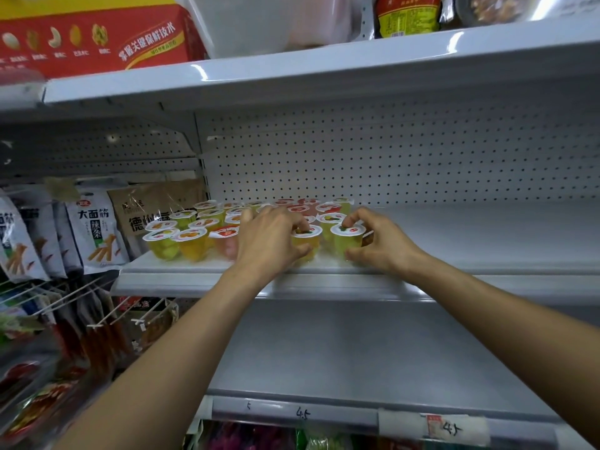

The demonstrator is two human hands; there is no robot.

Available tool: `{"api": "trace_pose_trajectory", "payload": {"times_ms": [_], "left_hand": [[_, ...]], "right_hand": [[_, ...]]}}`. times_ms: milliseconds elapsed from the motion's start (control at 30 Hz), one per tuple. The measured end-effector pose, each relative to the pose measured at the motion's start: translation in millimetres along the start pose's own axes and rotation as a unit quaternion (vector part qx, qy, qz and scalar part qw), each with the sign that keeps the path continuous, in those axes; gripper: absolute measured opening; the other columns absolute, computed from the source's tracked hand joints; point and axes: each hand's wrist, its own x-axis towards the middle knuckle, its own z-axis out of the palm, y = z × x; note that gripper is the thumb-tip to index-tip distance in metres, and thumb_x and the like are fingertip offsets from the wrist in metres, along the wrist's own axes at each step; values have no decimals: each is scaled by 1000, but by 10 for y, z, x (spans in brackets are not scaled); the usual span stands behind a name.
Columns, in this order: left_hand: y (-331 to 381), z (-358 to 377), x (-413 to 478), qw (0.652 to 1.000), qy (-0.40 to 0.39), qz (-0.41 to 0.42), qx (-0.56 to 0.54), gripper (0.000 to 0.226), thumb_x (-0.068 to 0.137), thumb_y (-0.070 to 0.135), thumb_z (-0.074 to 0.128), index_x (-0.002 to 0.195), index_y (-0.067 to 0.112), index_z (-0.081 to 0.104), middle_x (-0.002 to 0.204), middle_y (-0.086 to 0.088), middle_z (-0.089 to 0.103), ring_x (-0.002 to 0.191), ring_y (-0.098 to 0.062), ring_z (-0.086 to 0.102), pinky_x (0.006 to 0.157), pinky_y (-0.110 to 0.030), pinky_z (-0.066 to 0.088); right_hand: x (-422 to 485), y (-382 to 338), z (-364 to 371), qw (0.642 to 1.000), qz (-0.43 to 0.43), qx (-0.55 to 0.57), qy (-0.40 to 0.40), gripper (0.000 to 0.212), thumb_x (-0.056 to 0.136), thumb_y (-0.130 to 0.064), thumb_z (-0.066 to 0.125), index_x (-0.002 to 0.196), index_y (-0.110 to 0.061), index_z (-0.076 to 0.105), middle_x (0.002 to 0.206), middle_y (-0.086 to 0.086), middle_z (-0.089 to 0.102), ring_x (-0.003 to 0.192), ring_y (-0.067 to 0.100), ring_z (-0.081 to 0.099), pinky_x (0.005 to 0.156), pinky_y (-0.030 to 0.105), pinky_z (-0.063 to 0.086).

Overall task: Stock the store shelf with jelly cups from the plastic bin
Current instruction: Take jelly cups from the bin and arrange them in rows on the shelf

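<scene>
Several jelly cups (pixel 191 241) with yellow, green and pink fillings stand in rows on the left part of a white shelf (pixel 454 267). My left hand (pixel 269 241) grips a yellow cup (pixel 306 237) in the front row, fingers curled over its lid. My right hand (pixel 380 245) holds a green cup (pixel 347 238) at the row's right end, thumb below and fingers on the lid. The plastic bin is not in view.
Snack packets (pixel 97 228) hang and stand left of the cups. A red carton (pixel 97 37) and a white bag (pixel 266 24) sit on the shelf above. The lower shelf (pixel 357 352) carries price tags (pixel 435 423) on its front edge.
</scene>
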Motion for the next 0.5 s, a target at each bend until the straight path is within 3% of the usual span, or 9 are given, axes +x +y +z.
{"api": "trace_pose_trajectory", "payload": {"times_ms": [167,300,500], "left_hand": [[-2,14,-12,1000,-9,-6,-11,34,81,49,68,112,36,64,115,10,63,116,-15,51,91,-34,27],[45,-35,-142,1000,4,-8,-27,39,85,48,64,121,31,60,125,7,59,123,-17,48,98,-36,30],[217,-164,-735,994,51,-19,-92,27,86,41,66,110,28,64,101,8,59,94,-15,58,73,-31,44]], "right_hand": [[-37,-25,-7,1000,-2,-20,-10,36,77,-14,74,98,-35,54,104,5,62,73,18,59,61,29,50],[-229,-46,-77,992,-41,-107,47,40,84,-29,68,122,-32,54,127,-1,49,113,17,50,90,32,45],[-725,-64,-172,962,-138,-218,85,33,88,-27,61,121,-26,58,123,-3,55,112,18,51,88,32,39]]}}
